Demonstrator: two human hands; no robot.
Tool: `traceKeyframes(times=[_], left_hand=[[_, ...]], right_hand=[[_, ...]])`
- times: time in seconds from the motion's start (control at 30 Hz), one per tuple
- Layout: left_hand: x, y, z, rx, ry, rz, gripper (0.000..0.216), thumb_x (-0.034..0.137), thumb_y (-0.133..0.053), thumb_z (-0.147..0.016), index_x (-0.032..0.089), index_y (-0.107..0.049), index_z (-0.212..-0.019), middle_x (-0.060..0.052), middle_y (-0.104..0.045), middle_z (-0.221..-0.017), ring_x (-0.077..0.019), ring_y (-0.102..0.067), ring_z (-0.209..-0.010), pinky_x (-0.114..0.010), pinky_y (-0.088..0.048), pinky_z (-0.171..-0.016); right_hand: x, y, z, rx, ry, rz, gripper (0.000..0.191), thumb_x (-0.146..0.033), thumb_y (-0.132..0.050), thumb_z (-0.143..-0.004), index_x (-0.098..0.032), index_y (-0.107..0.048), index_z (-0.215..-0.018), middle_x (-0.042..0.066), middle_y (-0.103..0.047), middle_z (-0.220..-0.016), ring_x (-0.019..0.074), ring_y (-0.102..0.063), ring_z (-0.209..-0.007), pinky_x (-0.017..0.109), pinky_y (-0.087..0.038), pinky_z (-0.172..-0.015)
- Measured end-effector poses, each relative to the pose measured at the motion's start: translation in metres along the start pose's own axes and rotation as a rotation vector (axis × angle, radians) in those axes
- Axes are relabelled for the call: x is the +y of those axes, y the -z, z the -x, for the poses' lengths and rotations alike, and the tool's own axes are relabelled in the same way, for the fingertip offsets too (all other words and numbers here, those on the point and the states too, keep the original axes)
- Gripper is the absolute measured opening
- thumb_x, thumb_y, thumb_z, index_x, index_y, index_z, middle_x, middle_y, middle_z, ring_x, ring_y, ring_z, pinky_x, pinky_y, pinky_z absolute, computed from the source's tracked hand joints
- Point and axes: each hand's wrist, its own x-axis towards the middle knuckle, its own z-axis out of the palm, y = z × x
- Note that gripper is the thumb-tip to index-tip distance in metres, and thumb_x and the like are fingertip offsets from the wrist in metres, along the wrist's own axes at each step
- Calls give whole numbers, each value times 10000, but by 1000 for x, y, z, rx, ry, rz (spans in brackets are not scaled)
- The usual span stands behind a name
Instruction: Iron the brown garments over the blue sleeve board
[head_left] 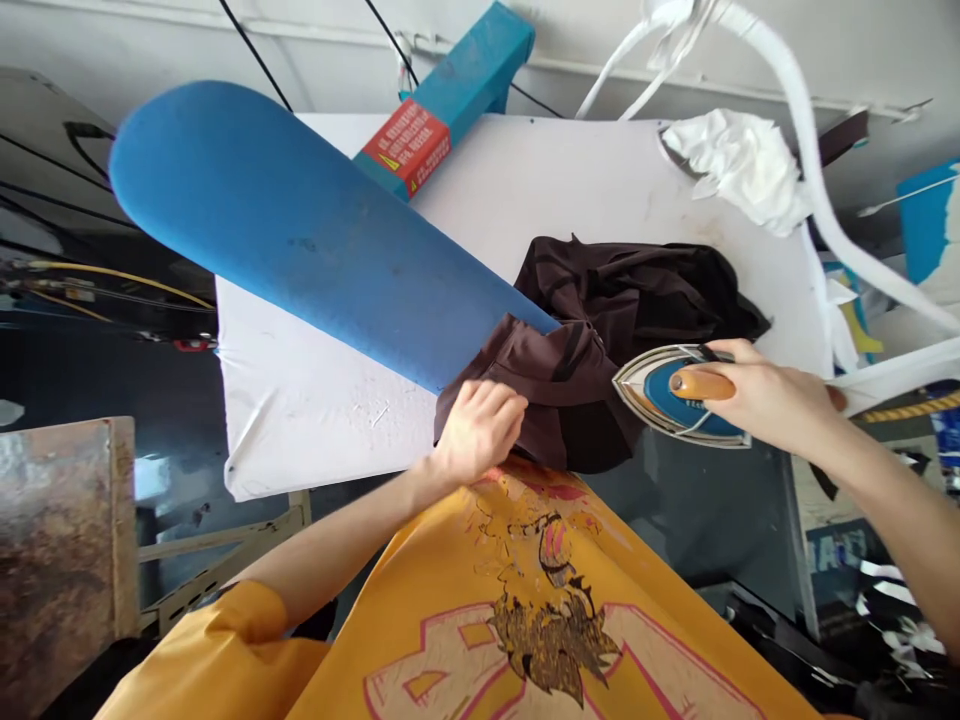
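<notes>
A dark brown garment (555, 385) is drawn over the near end of a blue padded ironing arm (330, 240), and more of its dark cloth lies bunched behind. At its near left edge my left hand (484, 430) is closed on the fabric, fingers curled and tips hidden. My right hand (757, 390) is wrapped round the wooden handle of an iron (682, 400). The iron, blue on top with a pale metal rim, is at the garment's right side with its tip toward the cloth. Whether its sole touches the cloth, I cannot tell.
Beneath the ironing arm is a white-covered table (300, 420). A teal metal support (472, 80) with a red warning label rises behind. Crumpled white cloth (742, 165) sits at the back right, near a thick white hose (817, 170). A worn brown board (67, 540) stands at left.
</notes>
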Motion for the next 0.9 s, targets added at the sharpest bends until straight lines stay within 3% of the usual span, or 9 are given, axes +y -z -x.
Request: traceKeyframes(times=[0.07,0.13,0.23,0.37,0.5,0.67,0.9], left_hand=[[19,-15,21,-41,-43,3,318,172,-436,-1004,184,-632,-1254,-106,-709,-1221,-243,-645,-1134,-443,-469,-1023],[33,-30,35,-72,-34,-30,459,166,-437,-986,133,-518,-1436,-153,-615,-1431,-280,-543,-1371,-472,-408,-1166],[44,-47,41,-117,13,-102,584,205,-412,-993,70,-358,-1559,-193,-485,-1569,-312,-389,-1519,-500,-332,-1255],[45,-56,33,-165,87,-165,621,201,-387,-996,43,-298,-1590,-206,-440,-1600,-313,-377,-1527,-499,-309,-1277],[42,-59,26,-130,138,-206,609,233,-422,-982,42,-371,-1558,-208,-472,-1575,-332,-416,-1498,-513,-340,-1252],[33,-57,21,-115,166,-249,536,283,-453,-989,63,-494,-1476,-202,-563,-1480,-344,-514,-1396,-512,-402,-1178],[19,-60,23,-80,121,-270,489,341,-475,-1011,94,-553,-1426,-188,-637,-1363,-326,-581,-1285,-475,-434,-1105]], right_hand=[[9,2,-8,10,-10,10,449,-550,-489,-930,-326,-716,-1246,-7,-480,-1575,220,-670,-813,379,-388,-689],[17,3,-15,29,1,25,465,-557,-487,-926,-327,-703,-1268,-2,-474,-1581,227,-669,-813,386,-383,-685],[20,2,-23,43,39,37,450,-560,-505,-914,-369,-699,-1272,-35,-456,-1591,219,-671,-807,389,-397,-692],[6,2,-24,42,128,22,418,-526,-515,-915,-411,-691,-1276,-70,-440,-1595,198,-678,-800,377,-430,-689],[-13,4,-18,53,212,42,413,-468,-530,-907,-461,-670,-1295,-86,-445,-1581,184,-693,-784,361,-466,-686],[-26,7,-10,48,221,60,389,-486,-508,-939,-501,-654,-1299,-102,-435,-1578,193,-717,-809,364,-491,-695],[-44,6,2,87,212,47,355,-456,-544,-957,-476,-687,-1282,-63,-478,-1556,203,-717,-817,367,-476,-699]])
